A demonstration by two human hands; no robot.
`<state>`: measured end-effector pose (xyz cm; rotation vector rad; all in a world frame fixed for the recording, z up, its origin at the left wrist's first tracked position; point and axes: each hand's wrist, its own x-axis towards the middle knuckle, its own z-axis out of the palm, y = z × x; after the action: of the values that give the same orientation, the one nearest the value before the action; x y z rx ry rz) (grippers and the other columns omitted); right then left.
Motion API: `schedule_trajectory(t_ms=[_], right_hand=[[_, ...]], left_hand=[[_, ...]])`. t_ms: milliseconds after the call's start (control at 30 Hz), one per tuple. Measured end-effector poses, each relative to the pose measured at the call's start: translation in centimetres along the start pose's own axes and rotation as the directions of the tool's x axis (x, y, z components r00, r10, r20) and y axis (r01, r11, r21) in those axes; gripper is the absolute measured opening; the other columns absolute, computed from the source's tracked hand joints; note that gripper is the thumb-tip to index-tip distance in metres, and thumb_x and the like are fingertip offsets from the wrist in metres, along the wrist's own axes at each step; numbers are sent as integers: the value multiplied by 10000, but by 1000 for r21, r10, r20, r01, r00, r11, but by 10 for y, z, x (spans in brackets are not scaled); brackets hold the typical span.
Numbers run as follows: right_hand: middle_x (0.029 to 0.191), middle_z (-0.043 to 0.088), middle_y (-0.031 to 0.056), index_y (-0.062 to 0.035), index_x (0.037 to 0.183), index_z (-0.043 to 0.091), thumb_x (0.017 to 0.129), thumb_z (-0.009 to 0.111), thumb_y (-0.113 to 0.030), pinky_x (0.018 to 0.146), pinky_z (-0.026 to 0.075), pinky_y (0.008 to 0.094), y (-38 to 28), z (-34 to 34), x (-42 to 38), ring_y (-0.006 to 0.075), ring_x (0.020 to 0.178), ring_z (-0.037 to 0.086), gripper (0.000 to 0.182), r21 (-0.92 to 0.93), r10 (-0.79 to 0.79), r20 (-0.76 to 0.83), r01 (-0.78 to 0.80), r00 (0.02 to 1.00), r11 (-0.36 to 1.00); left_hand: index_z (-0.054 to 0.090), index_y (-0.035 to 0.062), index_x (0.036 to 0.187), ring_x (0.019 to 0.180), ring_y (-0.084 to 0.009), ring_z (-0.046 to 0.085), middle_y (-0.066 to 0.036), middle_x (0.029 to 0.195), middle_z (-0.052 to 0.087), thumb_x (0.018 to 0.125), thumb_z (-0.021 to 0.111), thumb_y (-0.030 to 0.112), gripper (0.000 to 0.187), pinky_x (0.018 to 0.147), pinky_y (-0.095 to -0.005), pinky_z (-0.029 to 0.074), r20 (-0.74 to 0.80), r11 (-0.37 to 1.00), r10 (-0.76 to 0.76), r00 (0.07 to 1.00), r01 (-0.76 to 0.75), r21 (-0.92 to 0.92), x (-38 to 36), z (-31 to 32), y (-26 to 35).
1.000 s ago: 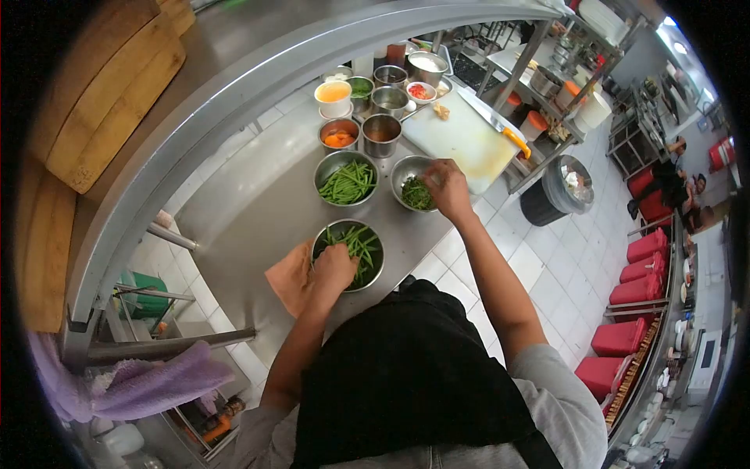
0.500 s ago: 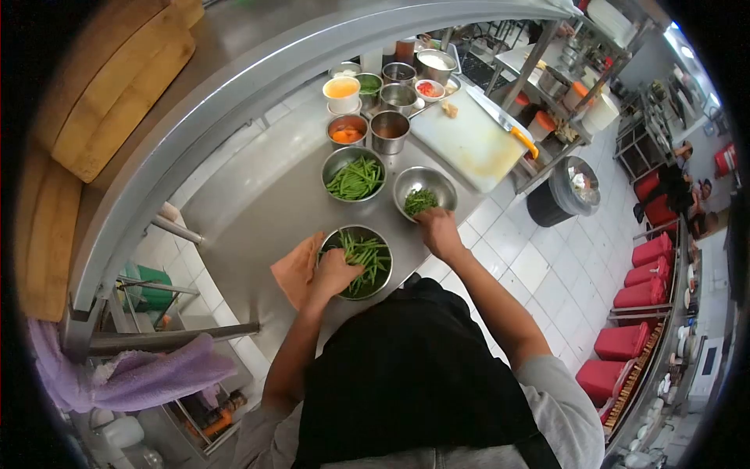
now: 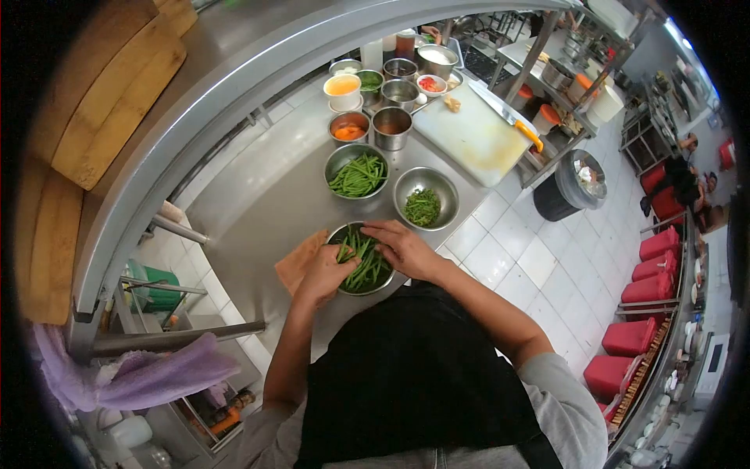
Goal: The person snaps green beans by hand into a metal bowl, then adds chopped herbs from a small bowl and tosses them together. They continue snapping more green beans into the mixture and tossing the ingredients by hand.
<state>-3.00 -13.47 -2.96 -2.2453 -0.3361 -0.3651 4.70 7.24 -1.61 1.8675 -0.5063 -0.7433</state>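
In a round metal bowl [image 3: 381, 281], both hands [image 3: 324, 275] [image 3: 408, 250] touch slender green beans [image 3: 362, 271].

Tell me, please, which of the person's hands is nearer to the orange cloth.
Left. The left hand is just beside the orange cloth, while the right hand is farther off, across the bowl of green beans.
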Motion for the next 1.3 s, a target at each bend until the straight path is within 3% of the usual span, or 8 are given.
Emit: schedule_trajectory(t_ms=[233, 567, 667, 733, 867, 1033, 1133, 1300], right_hand=[[893, 630, 159, -4, 997, 675, 806, 621, 12, 779, 515, 433, 2, -5, 7, 353, 876, 620, 198, -23, -28, 60, 30, 998, 999], [879, 639, 160, -25, 950, 672, 786, 658, -107, 667, 525, 431, -8, -20, 5, 363, 761, 628, 184, -235, -103, 211, 152, 972, 960], [848, 660, 118, -7, 947, 667, 842, 619, -107, 607, 508, 379, -2, 0, 1, 289, 652, 620, 153, -16, 72, -2, -72, 997, 997], [829, 658, 52, -1, 964, 663, 918, 546, -108, 563, 466, 302, 7, 14, 2, 161, 590, 568, 164, 640, 472, -61, -329, 880, 695], [818, 607, 3, -25, 1065, 665, 969, 469, -100, 550, 412, 239, -2, -16, -5, 65, 611, 484, 230, 669, 485, 254, -514, 837, 536], [808, 587, -8, -39, 1098, 678, 970, 480, -193, 576, 413, 227, -13, -19, -20, 66, 630, 468, 282, 580, 397, 483, -624, 781, 523], [750, 597, 31, -41, 1062, 714, 933, 557, -215, 640, 464, 285, -31, -19, -14, 119, 718, 553, 267, 395, 427, 509, -644, 747, 655], [751, 612, 62, -12, 909, 701, 917, 565, -194, 678, 473, 336, -21, 6, -18, 160, 737, 590, 227, 418, 295, 265, -385, 918, 823]], left_hand=[[648, 9, 879, 718, -55, 568, 12, 785, 630, 875, 673, 92, 87, 628, -264, 472, 53, 990, -49, 997, 55, -128, -7, -6, 10], [622, 81, 904, 534, -20, 432, 61, 672, 499, 943, 640, 222, 147, 448, -203, 333, 301, 962, -102, 948, 172, -214, -9, -8, 12], [603, 92, 894, 502, -20, 388, 74, 631, 448, 956, 627, 239, 161, 440, -199, 313, 305, 906, -72, 950, 190, -378, -7, -8, 20], [597, 95, 890, 494, -18, 372, 80, 613, 426, 963, 619, 249, 171, 435, -198, 302, 298, 865, -62, 953, 200, -460, -8, -11, 20], [580, 103, 870, 483, -7, 340, 93, 598, 384, 985, 595, 274, 207, 432, -193, 270, 266, 799, -88, 960, 227, -556, -8, -17, 14], [549, 91, 876, 485, -26, 325, 86, 586, 331, 1013, 544, 269, 224, 451, -208, 304, 190, 772, -127, 973, 218, -597, -7, -17, 17], [536, 90, 887, 488, -32, 322, 84, 588, 318, 1027, 524, 276, 233, 450, -214, 310, 188, 794, -65, 980, 165, -585, -4, -14, 16], [539, 98, 890, 496, -46, 376, 70, 601, 370, 1010, 563, 271, 212, 445, -226, 334, 141, 833, -17, 990, 92, -545, -3, -9, 13]])
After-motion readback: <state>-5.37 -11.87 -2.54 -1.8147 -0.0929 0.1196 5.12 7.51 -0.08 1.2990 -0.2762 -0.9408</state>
